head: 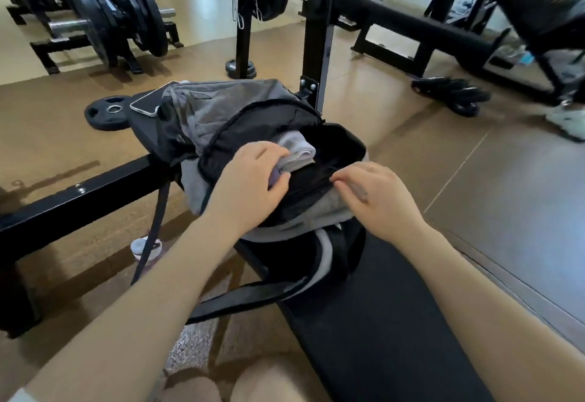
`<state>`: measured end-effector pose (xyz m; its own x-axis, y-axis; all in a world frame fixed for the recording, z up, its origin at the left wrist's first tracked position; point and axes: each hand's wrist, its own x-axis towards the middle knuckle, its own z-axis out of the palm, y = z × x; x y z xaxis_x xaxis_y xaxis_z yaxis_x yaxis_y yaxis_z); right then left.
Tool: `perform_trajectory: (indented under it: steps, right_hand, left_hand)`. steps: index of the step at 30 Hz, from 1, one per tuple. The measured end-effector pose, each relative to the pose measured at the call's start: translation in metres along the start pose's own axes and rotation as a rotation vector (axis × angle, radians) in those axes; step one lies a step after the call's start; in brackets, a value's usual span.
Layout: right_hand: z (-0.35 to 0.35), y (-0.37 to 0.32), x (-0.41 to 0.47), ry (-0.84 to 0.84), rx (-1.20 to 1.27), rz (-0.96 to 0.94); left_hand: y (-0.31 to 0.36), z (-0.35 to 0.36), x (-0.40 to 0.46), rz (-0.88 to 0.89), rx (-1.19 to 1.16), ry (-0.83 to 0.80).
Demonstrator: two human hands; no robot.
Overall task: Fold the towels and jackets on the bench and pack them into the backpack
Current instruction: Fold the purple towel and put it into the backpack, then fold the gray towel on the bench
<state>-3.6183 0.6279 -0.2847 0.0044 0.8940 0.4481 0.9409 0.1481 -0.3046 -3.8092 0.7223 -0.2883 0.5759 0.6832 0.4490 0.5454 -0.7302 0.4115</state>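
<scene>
A grey and black backpack point(228, 113) lies on the black bench point(373, 313) with its main compartment unzipped and facing me. A folded light grey towel point(299, 150) sticks out of the opening, with dark fabric point(304, 186) below it. My left hand point(250, 180) grips the towel's near edge at the opening's left side. My right hand point(376, 199) rests with curled fingers on the backpack's near rim, pinching the dark edge. The inside of the bag is mostly hidden.
A phone point(148, 102) lies on the bench's far end beside the backpack. A weight plate point(107, 113) lies on the floor to the left. Black rack posts point(315, 31) stand behind the bag. A bottle point(145, 248) stands on the floor under a hanging strap. Another person's shoe point(566, 120) shows at right.
</scene>
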Motion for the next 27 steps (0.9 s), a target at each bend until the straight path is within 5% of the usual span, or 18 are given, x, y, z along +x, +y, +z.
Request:
perform_trajectory:
  steps: [4,9,17,27]
  right_hand:
    - [-0.013,-0.006,-0.082,0.071,-0.093,0.2]
    - [-0.041,-0.015,-0.208,0.04,-0.169,0.511]
    - [-0.095,-0.03,-0.366,0.161,-0.163,1.024]
    - [-0.136,0.02,-0.516,0.31,-0.381,1.32]
  left_hand:
    - [0.047,0.009,-0.029,0.188,-0.269,-0.006]
    - [0.116,0.054,-0.069,0.304,-0.434,-0.263]
    - [0.236,0.12,-0.122,0.592,-0.516,-0.633]
    - [0.372,0.216,-0.178,0.718,-0.492,-0.764]
